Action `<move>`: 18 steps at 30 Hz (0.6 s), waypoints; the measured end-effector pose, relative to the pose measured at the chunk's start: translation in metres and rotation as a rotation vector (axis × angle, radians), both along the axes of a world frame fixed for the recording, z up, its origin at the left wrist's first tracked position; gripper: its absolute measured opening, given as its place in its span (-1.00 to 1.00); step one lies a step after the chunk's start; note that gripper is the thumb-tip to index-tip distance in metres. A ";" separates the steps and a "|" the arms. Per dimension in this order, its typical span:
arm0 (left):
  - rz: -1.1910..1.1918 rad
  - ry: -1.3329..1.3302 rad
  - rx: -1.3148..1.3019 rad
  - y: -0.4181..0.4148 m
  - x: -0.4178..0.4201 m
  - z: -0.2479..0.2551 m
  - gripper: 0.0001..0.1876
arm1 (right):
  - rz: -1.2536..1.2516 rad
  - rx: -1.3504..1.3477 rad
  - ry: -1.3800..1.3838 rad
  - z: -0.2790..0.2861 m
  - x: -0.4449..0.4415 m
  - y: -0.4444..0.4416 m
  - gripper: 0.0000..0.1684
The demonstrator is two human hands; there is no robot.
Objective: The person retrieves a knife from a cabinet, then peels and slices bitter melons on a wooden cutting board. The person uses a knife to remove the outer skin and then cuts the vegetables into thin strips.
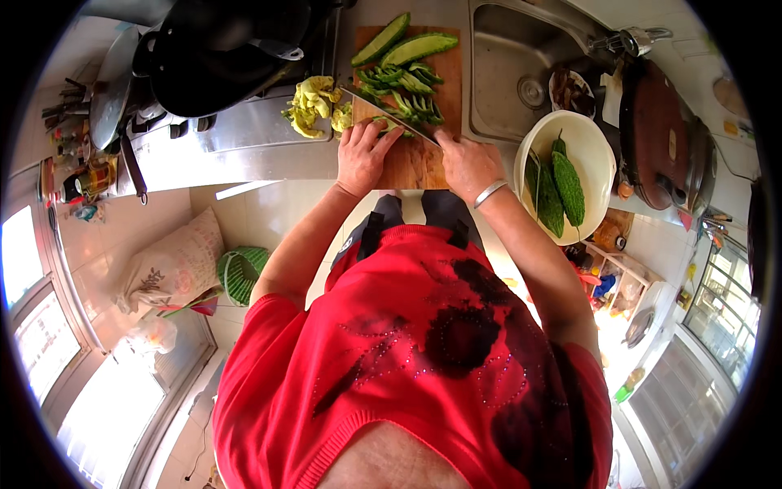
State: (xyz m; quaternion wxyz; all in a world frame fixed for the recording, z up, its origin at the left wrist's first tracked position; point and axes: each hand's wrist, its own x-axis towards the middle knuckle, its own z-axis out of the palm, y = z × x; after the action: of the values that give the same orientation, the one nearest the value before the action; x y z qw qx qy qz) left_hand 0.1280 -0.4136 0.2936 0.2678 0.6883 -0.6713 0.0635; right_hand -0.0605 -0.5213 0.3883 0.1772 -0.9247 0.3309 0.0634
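My right hand (469, 160) grips the handle of a kitchen knife (391, 115), whose blade slants up to the left over a wooden cutting board (412, 168). My left hand (365, 154) presses fingertips on a piece of bitter melon (386, 124) close beside the blade. Beyond the knife lies a heap of bitter melon slices (421, 105). Two halved bitter melon lengths (421, 49) rest at the board's far end. Yellow-green scooped-out pith (311, 101) is piled left of the board. A cream bowl (602, 147) at the right holds whole bitter melons (568, 183).
A steel sink (507, 79) adjoins the board's right side, with a small bowl of dark food (571, 91) at its edge. A black wok (214, 61) stands on the stove at the left. Further right is a large brown-lidded appliance (657, 134). A green basket (241, 275) sits below, left.
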 end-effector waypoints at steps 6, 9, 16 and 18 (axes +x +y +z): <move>0.018 0.060 -0.077 0.001 -0.003 -0.005 -0.60 | -0.001 0.040 -0.028 0.018 -0.018 0.018 -0.63; -0.007 0.083 -0.068 0.002 -0.002 -0.003 -0.64 | -0.028 0.057 -0.021 0.026 -0.032 0.032 -0.62; 0.004 0.024 -0.012 0.007 -0.003 -0.004 -0.67 | -0.071 0.131 0.085 0.033 -0.047 0.044 -0.58; 0.014 0.017 0.021 0.012 -0.005 -0.003 -0.69 | -0.065 0.149 0.099 0.032 -0.048 0.044 -0.56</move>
State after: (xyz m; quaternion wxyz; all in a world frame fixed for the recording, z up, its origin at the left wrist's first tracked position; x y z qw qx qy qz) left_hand 0.1228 -0.4011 0.2904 0.2657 0.6963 -0.6647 0.0526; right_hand -0.1084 -0.4776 0.4208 0.2308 -0.8934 0.3637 0.1278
